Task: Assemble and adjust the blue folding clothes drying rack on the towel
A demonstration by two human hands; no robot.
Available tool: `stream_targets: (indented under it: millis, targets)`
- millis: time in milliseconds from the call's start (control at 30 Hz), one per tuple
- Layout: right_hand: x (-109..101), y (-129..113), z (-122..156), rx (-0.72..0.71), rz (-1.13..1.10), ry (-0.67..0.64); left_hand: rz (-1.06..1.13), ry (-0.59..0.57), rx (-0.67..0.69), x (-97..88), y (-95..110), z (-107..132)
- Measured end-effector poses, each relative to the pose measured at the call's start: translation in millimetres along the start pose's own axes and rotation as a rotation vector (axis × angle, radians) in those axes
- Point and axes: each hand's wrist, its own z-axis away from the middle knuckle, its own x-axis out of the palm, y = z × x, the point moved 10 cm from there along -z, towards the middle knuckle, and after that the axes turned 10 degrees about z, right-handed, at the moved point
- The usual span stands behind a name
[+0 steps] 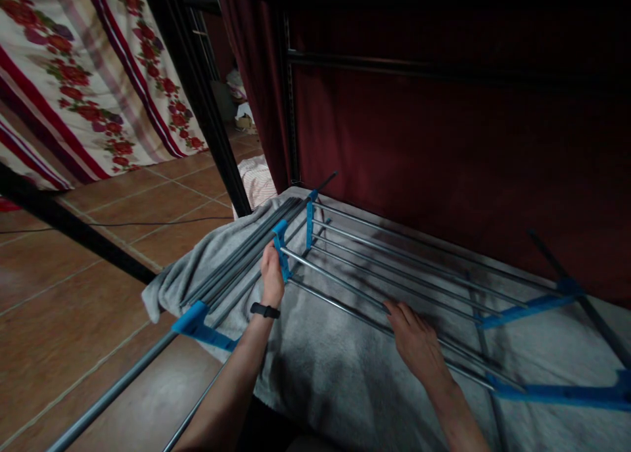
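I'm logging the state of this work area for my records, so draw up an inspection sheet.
Surface: soft grey blanket, rumpled, hanging over the edge at left.
Job's things: rack of grey metal tubes with blue plastic brackets, on the blanket; thin grey metal tubes lying side by side at its left.
Clutter: pale striped cloth beyond the blanket's far left corner.
Hands: left hand holds a blue bracket; right hand touches a tube, grip unclear.
Cables: thin black cable across the floor.
Surroundings: dark red curtain, black metal post, white floral-striped fabric, brown tiled floor.
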Motion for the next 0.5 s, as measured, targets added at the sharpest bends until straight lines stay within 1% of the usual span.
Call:
stream_targets:
  millis: [67, 133, 333, 500]
  targets:
    - [2, 2, -1, 0.009, 0.008, -0.003, -0.076, -0.036, 0.041, 2.9, 4, -1]
    - [5, 3, -1, 0.012, 0.012, -0.016, -0.097, -0.066, 0.034, 4.1, 3, -2]
    - [11, 2, -1, 0.002, -0.001, -0.043, -0.044, -0.098, -0.008, 2.1, -4, -6]
    - [13, 1, -1, -0.002, -0.038, -0.046, 0.010, -0.097, -0.062, 0.1, -10, -9]
